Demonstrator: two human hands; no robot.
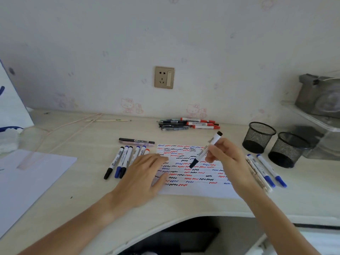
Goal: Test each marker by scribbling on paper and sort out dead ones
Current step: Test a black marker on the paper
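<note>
— Right hand (225, 153) pinches a black-capped marker (206, 150) with curled fingers, yes? And the other one?

— Yes, it holds the marker above the scribble paper (193, 188). The left hand (145, 173) lies flat with straight fingers and presses the paper's edge, so the sheet does not slide.

— Which way does the marker point?

— Its long axis is tilted. The dark lower end is down and toward the left hand, just over the wavy lines. The upper end goes up and away, toward the two mesh pen cups (259, 137) beyond the right hand. I cannot tell if the lower end is a cap or a bare tip.

— So which step is this, in your opinion?

— I think it is the testing step for this one marker. Next, the tip must come down on a free place, maybe the white strip near the wrists, and make a short scribble. After that it goes to a group: the row of markers (121, 161) beside the left hand, or the blue markers (266, 170) outside the right hand.
</note>
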